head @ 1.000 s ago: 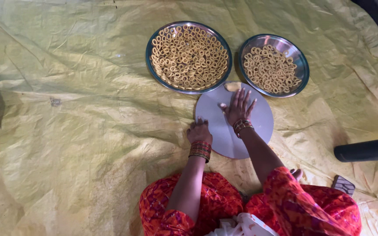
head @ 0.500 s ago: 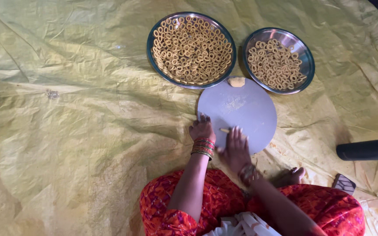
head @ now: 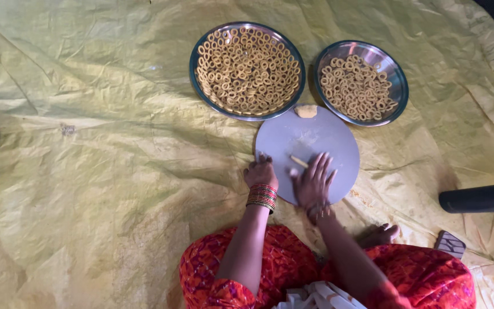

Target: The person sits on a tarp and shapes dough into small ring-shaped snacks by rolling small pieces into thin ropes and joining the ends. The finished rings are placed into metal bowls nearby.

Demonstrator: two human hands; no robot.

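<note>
Both hands lie low on the round grey board (head: 310,150); the right hand (head: 313,183) is flat, fingers spread wide, gripping nothing, its fingertips just short of a small stick of dough (head: 299,161); the left hand (head: 261,173) rests loosely curled on the board's near-left edge, holding nothing that shows; the dough stick lies on the board just ahead of the right fingertips, its long axis slanting from upper left to lower right, and the right hand is the nearer of the two; a dough lump (head: 306,111) sits at the board's far rim, well apart from both hands; beyond it stand a large steel plate (head: 247,113) and a smaller steel plate (head: 397,103), both full of dough rings; compared with half a second ago, the right hand reaches farther up the board and the dough stick sits farther from the body
</note>
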